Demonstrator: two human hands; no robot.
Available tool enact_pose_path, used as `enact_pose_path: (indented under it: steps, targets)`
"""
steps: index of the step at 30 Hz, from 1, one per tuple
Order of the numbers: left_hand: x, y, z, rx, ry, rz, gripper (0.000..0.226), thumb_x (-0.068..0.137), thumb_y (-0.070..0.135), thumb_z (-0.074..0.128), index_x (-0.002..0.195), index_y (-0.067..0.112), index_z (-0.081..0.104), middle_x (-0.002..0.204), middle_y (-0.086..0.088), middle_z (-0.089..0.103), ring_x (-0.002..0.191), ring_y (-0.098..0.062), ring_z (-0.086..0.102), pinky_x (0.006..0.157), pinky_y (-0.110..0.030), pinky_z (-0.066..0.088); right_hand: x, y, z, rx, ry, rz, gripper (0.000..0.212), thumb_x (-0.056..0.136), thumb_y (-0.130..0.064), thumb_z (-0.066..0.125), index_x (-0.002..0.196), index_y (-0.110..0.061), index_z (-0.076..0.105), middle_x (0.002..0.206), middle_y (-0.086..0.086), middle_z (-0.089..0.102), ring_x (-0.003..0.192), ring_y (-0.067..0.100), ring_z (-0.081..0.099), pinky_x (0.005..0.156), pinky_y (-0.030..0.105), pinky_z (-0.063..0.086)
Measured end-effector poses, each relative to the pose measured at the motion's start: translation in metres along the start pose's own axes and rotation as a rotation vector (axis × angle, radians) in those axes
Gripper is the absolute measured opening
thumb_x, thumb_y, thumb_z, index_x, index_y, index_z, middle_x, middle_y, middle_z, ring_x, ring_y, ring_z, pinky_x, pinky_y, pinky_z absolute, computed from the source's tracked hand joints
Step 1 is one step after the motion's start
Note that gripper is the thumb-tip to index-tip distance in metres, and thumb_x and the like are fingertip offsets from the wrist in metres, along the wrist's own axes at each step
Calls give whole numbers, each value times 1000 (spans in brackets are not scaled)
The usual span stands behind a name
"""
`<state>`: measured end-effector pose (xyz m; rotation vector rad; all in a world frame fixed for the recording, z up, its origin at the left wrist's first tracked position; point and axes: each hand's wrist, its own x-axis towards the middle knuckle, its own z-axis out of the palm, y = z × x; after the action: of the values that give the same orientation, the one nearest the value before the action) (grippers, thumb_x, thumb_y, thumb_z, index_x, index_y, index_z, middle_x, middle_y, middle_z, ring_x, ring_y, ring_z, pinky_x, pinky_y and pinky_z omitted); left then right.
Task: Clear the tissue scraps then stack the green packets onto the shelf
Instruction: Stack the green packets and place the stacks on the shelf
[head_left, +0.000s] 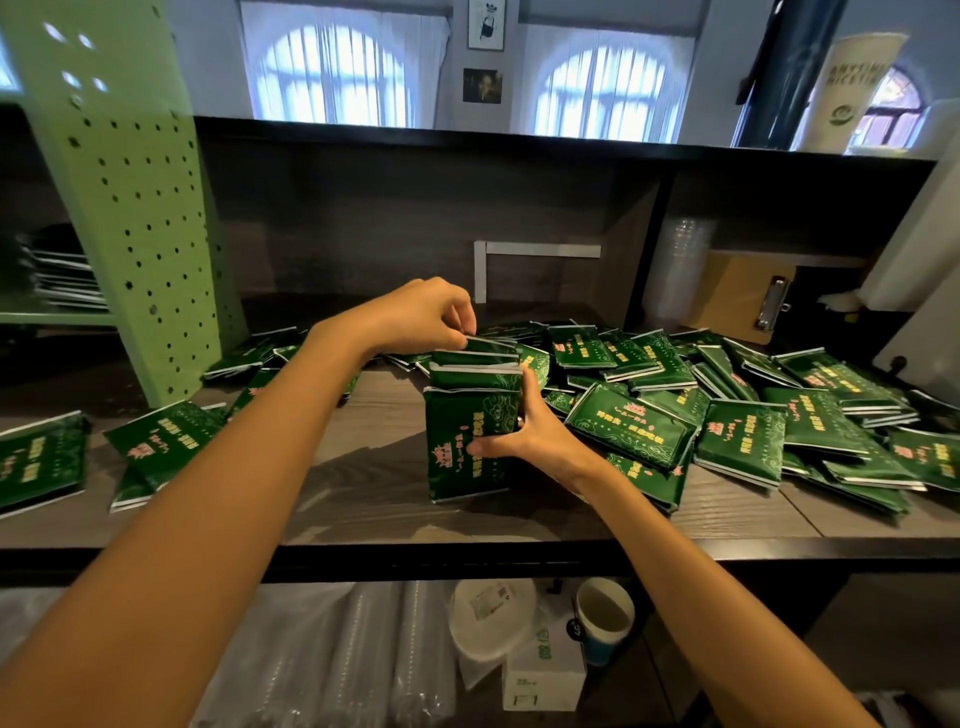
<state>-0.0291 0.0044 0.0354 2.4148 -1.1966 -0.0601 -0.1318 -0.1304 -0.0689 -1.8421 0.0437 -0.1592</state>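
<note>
A bundle of green packets (470, 415) stands on edge on the wooden shelf (363, 509), near its middle. My right hand (524, 436) grips the bundle from its right side, thumb across the front packet. My left hand (431, 312) pinches the top edge of the rearmost packet in that bundle. A loose heap of green packets (737, 410) spreads over the shelf to the right. A few more green packets (156, 441) lie flat at the left. No tissue scraps are visible.
A green perforated metal post (130, 208) stands on the shelf at left. A clipboard (748, 296) leans at the back right beside stacked clear cups (680, 260). Below the shelf sit sleeves of plastic cups (337, 654), a white lid, a white box and a paper cup (605, 618).
</note>
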Motion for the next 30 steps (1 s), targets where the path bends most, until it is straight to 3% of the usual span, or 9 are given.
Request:
enact_pose_path:
  steps: [6, 9, 11, 13, 16, 20, 23, 27, 30]
  targets:
    - [-5, -1, 25, -343, 189, -135, 38, 99, 35, 39, 130, 17, 51, 132, -3, 53, 115, -14, 48, 89, -28, 37, 3, 2, 1, 21, 10, 5, 92, 73, 4, 74, 136, -27, 14, 113, -16, 46, 118, 13, 46, 97, 26, 39]
    - [-15, -2, 45, -786, 244, -261, 54, 99, 47, 25, 141, 15, 39, 141, -7, 46, 125, -18, 44, 97, -32, 35, 1, 1, 1, 26, 14, 0, 100, 75, 4, 72, 144, -22, 4, 111, -19, 43, 114, 8, 43, 94, 21, 37]
    - [-26, -3, 59, -1091, 220, -251, 61, 97, 55, 20, 131, 14, 48, 129, -9, 55, 119, -22, 52, 100, -35, 40, 0, 2, 1, 31, 12, 2, 101, 76, 4, 71, 146, -19, 1, 118, -16, 42, 115, 8, 40, 92, 15, 38]
    - [-35, -2, 73, -1223, 223, -204, 63, 96, 57, 16, 106, 15, 62, 107, -6, 68, 100, -18, 64, 90, -33, 49, -1, 1, 3, 34, 19, 12, 103, 77, 6, 69, 147, -18, -3, 112, -17, 39, 116, 8, 38, 77, 0, 40]
    - [-38, -1, 91, -1309, 264, -207, 72, 93, 61, 11, 102, 15, 66, 103, -9, 71, 93, -20, 68, 77, -31, 55, 1, 4, 4, 39, 40, 8, 107, 77, 7, 69, 146, -18, -9, 115, -11, 37, 118, 11, 39, 72, 2, 42]
    - [-38, -1, 101, -1319, 337, -135, 84, 89, 66, 3, 121, 12, 58, 111, -9, 68, 104, -22, 65, 82, -33, 54, 2, 7, 0, -21, 27, 20, 107, 75, 0, 73, 146, -21, -5, 121, -8, 40, 120, 13, 42, 94, 20, 35]
    - [-45, -8, 109, -1245, 392, 55, 91, 69, 86, 29, 133, 23, 41, 117, 2, 62, 106, -8, 63, 82, -25, 54, 2, 9, -3, -47, 18, 29, 99, 74, -2, 75, 144, -20, 7, 121, -5, 44, 122, 16, 45, 96, 24, 37]
    - [-43, -18, 113, -876, 346, 71, 129, 45, 92, 53, 148, 28, 8, 147, -7, 35, 132, -20, 40, 107, -51, 36, -1, 10, -6, -26, 11, 24, 82, 74, 5, 73, 131, -22, 20, 113, -10, 49, 117, 11, 49, 76, 7, 45]
    - [-41, -16, 107, -620, 451, 94, 134, 42, 98, 40, 149, 28, 1, 142, 2, 28, 125, -8, 34, 103, -34, 38, -3, 6, -7, -10, -13, 18, 75, 75, 10, 70, 121, -22, 20, 108, -17, 47, 104, -2, 52, 63, -2, 42]
